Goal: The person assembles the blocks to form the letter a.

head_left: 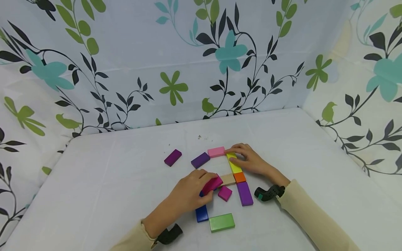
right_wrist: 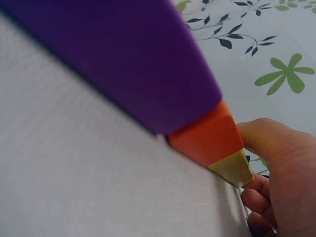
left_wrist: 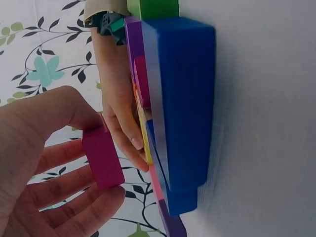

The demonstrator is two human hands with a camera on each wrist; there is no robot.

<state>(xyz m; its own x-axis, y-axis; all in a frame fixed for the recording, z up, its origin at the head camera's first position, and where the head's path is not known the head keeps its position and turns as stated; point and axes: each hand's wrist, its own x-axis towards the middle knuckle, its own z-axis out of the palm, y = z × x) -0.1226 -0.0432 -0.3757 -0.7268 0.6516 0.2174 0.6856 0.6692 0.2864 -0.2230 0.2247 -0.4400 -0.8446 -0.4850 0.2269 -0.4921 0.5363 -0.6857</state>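
Note:
My left hand pinches a magenta block between thumb and fingers. In the left wrist view, that block is raised off the table, beside blue blocks. At the far end of a yellow block, my right hand curls its index finger and thumb on it, the index fingertip near a pink block. An orange block and a purple block continue the yellow one's line. A plain wooden block meets this line from the left. Partly hidden under my left hand lies a blue block.
A small magenta block lies inside the arrangement. A green block is at the near side. Beyond my left hand, a violet block and a plum block lie on the white table. Patterned cloth hangs behind.

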